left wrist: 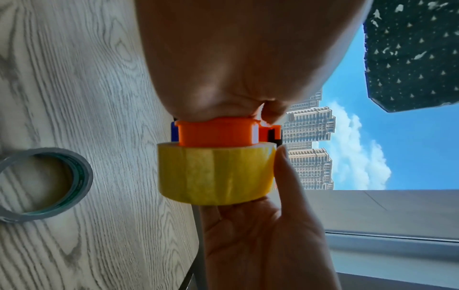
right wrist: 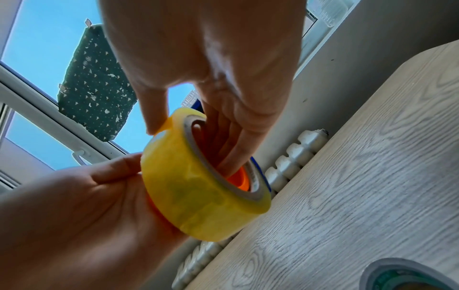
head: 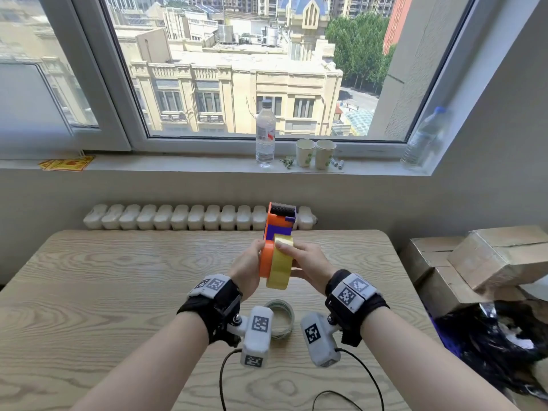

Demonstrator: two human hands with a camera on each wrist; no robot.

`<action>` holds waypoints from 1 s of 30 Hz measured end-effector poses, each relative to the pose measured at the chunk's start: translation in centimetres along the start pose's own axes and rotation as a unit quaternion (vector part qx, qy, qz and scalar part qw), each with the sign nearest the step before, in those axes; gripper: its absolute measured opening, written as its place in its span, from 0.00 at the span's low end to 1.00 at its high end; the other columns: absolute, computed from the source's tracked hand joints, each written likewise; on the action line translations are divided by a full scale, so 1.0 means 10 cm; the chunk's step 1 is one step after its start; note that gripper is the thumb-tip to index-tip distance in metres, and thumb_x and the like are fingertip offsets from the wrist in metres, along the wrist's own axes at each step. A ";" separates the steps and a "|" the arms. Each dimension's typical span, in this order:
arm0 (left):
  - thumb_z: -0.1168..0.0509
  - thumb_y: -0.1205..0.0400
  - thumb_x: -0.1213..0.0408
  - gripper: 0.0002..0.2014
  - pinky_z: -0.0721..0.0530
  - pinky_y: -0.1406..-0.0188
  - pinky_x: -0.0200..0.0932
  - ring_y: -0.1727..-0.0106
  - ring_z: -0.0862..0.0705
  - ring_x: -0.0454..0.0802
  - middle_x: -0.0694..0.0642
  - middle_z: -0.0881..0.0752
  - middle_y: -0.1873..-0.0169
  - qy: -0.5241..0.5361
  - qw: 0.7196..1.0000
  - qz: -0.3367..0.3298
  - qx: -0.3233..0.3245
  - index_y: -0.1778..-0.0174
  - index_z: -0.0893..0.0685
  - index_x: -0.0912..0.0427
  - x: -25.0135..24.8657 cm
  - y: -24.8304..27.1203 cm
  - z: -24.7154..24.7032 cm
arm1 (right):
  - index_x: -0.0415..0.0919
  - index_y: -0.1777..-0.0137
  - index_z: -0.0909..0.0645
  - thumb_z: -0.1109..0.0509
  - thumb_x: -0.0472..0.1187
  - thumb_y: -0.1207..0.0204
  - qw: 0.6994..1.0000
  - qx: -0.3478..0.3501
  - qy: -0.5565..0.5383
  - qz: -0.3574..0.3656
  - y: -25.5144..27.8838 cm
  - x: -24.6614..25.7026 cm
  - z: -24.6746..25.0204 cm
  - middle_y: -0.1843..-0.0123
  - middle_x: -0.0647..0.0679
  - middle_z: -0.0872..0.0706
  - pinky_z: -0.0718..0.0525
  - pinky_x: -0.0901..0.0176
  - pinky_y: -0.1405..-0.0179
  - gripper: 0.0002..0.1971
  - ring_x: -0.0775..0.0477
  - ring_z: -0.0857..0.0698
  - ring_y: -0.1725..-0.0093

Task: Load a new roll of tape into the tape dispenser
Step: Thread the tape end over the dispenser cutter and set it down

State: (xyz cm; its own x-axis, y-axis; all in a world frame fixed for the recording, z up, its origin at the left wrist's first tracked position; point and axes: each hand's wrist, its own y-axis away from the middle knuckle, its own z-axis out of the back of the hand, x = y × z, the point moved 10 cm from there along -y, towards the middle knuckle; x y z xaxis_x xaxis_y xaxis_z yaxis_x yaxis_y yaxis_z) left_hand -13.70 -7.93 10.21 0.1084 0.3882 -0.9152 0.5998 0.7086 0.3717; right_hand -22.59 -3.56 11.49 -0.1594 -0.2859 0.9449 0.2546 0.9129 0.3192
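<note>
L hand (head: 247, 269) grips orange tape dispenser (head: 277, 232) above table (head: 118, 277), bracing hub. R hand (head: 307, 262), fingers curled round yellow tape roll (head: 280, 264), pushes it on, partly seated (spent core (head: 280, 318) lies below).

1. Bare forearms, no sleeves.
2. Black fabric wrist straps (head: 213, 310) on both wrists.
3. White blocks with black square-code markers (head: 354, 289) atop each strap.
4. Below the straps, white camera pods (head: 257, 336) trailing thin black cables (head: 222, 378).
</note>
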 end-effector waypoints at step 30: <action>0.30 0.34 0.89 0.27 0.16 0.52 0.48 0.54 0.15 0.55 0.59 0.14 0.56 -0.037 0.991 -0.071 0.107 0.44 0.22 0.60 -0.10 0.12 -0.16 | 0.29 0.57 0.17 0.33 0.56 0.25 0.993 -0.069 0.092 -0.023 -0.13 0.09 0.08 0.69 0.39 0.16 0.11 0.50 0.65 0.25 0.46 0.15 0.74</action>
State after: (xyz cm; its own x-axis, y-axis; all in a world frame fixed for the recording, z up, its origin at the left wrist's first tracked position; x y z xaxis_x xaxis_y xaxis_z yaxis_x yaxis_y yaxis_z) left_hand -14.41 -6.56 11.85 0.0642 0.2436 -0.9677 0.7670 0.6083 0.2040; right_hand -23.86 -4.81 11.83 0.0001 -0.3867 0.9222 0.3818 0.8523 0.3574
